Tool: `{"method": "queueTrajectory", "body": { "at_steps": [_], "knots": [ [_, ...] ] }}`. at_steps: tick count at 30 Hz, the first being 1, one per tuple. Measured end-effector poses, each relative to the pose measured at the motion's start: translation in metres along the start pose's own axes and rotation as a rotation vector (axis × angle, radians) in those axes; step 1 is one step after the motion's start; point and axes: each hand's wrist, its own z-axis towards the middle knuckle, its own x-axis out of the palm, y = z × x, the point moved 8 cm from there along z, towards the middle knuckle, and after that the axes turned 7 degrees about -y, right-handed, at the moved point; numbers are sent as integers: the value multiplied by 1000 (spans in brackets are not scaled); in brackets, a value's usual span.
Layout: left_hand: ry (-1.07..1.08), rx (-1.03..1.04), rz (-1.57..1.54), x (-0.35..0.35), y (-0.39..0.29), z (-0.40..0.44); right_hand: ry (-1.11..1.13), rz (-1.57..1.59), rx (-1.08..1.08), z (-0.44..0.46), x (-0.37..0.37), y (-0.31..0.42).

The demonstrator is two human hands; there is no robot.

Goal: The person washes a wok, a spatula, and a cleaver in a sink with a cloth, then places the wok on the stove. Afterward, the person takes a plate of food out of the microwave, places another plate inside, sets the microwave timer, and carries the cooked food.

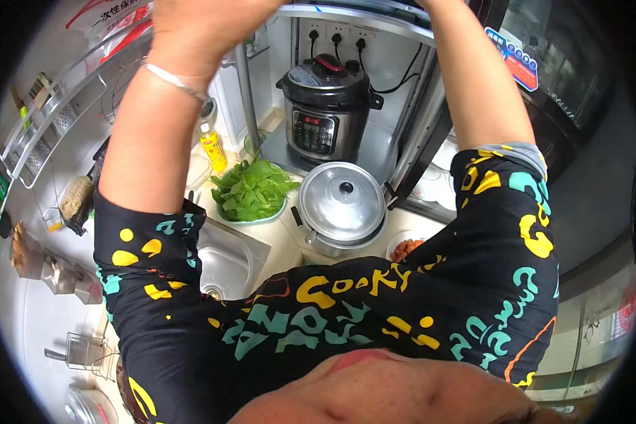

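Note:
Both my arms are raised toward the top edge of the head view. Only the back part of my left hand (215,21) shows, above a pale band (173,81) on the wrist; its fingers are cut off by the frame. My right forearm (473,78) reaches up at the right, with the hand beyond the edge. A metal shelf edge (360,22) runs between the arms at the top. Below it stands a black and silver electric pressure cooker (325,109) with a lit panel. What either hand touches is out of sight.
Leafy greens (251,191) fill a bowl beside a lidded metal pot (343,201). Nearby are a yellow bottle (213,147), a steel sink (226,261) and a plate of reddish-brown food (406,249). Plugs (336,39) sit in wall sockets. A wire rack (56,120) lines the left wall.

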Motion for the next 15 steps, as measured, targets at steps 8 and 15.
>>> {"method": "queueTrajectory", "body": {
  "at_steps": [8,15],
  "knots": [
    [-8,-412,-346,-3,54,8,-83,-583,-113,52,23,-16],
    [85,97,232,-12,45,1,40,-787,-239,86,70,-14]
  ]
}}
